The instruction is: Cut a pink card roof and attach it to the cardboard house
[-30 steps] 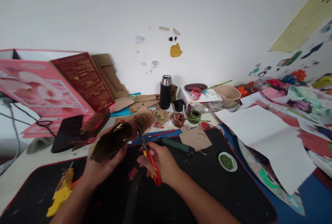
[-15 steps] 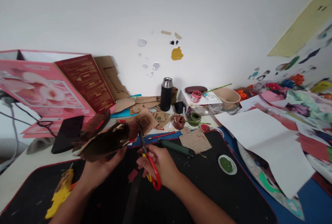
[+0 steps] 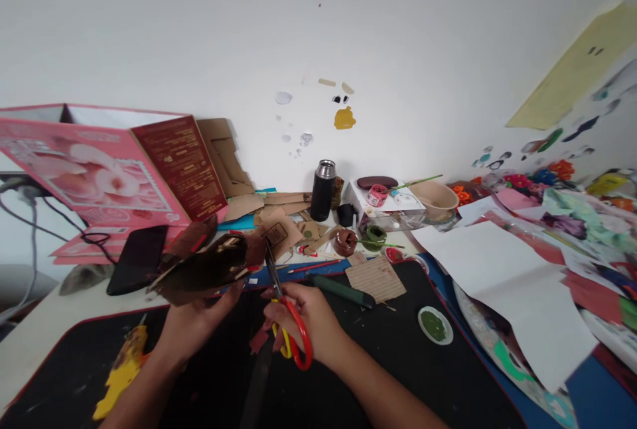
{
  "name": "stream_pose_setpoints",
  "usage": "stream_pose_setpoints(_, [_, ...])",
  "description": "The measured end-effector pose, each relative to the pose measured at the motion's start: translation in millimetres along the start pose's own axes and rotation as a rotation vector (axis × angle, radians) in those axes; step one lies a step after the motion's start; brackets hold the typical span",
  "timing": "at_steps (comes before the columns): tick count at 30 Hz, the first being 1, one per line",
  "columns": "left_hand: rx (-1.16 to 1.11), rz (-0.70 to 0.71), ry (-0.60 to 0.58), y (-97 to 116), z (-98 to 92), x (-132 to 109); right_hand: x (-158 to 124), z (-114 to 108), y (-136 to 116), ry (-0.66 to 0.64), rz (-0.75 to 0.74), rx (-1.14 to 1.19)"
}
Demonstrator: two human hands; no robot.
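Observation:
My left hand (image 3: 202, 323) grips a hollow brown-painted cardboard piece (image 3: 204, 276) from below and tilts its dark inside toward me. In my right hand (image 3: 303, 316) is a pair of scissors (image 3: 297, 333) with red and yellow handles. Their blades reach up to the right end of the cardboard piece, beside a small reddish-brown flap; whether they are cutting through it I cannot tell. Under my hands, a small red-brown scrap (image 3: 259, 339) lies on the black mat (image 3: 209, 389).
A green utility knife (image 3: 343, 290) and corrugated cardboard (image 3: 375, 280) lie right of my hands. Behind stand a black flask (image 3: 323, 191) and paint jars (image 3: 345, 241). A phone (image 3: 138, 260) and pink box (image 3: 99, 177) are left; a lid of green paint (image 3: 435, 325) is right.
My view has tilted slightly up, so the background sits lower. The scissor handles have spread a little further apart, while both hands keep nearly the same place.

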State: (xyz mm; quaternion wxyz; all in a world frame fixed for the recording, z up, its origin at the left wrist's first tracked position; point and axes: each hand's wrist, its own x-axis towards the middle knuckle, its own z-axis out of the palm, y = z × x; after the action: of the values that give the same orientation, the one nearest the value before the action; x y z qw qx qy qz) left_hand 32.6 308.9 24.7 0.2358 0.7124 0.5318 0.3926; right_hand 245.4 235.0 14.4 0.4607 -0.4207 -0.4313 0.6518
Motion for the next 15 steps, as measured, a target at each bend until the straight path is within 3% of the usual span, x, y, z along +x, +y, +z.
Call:
stream_pose_setpoints(4, [-0.009,0.009,0.078,-1,-2.2,2,1,5,2,-0.006,0.018,0.053])
stream_pose_setpoints(11, [-0.182,-0.032,0.113,12,-8.7,6,-3,4,14,-0.034,-0.033,-0.005])
stream_pose_setpoints(15, [-0.309,-0.114,0.226,15,-10.0,9,-8,2,17,-0.003,-0.004,-0.041])
